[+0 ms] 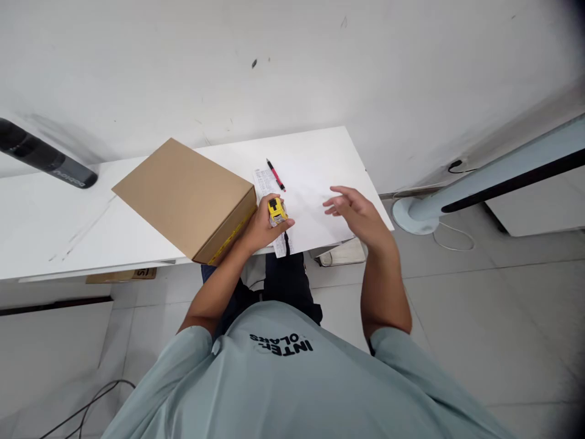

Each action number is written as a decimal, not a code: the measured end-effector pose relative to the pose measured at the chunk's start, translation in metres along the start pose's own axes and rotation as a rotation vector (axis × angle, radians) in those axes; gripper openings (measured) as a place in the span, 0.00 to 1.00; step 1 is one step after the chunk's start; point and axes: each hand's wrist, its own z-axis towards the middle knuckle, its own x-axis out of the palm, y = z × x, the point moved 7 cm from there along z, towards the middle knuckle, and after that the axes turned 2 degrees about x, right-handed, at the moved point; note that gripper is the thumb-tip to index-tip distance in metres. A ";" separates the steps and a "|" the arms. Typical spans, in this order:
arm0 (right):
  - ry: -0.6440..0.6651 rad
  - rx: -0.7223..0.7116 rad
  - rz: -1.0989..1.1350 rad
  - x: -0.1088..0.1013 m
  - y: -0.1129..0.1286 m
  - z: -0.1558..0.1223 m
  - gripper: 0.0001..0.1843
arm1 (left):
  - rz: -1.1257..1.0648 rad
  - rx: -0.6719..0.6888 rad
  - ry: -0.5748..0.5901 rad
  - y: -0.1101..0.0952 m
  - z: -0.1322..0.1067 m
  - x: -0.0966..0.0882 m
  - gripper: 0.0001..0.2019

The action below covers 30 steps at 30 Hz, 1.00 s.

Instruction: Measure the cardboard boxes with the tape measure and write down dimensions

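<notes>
My left hand (264, 227) is wrapped round a yellow and black tape measure (276, 210), with a black strap (286, 244) hanging from it. That wrist lies close against the right side of a brown cardboard box (187, 198). Under the tape measure is a printed sheet of paper (262, 180), partly covered by my hand. A red and black pen (276, 175) lies at its upper edge. My right hand (359, 216) hovers above the right part of the white table (320, 152), fingers apart and holding nothing.
A dark cylindrical object (50, 155) stands at the table's left. Beyond the right end, a pale blue column (503, 167) rises from a round base, with a white cable (457, 247) on the floor. A wall runs behind the table. Black cables (98, 396) lie at lower left.
</notes>
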 end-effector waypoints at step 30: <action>0.080 -0.248 -0.840 0.150 -0.002 0.142 0.26 | -0.227 0.093 -0.688 0.109 0.109 -0.090 0.34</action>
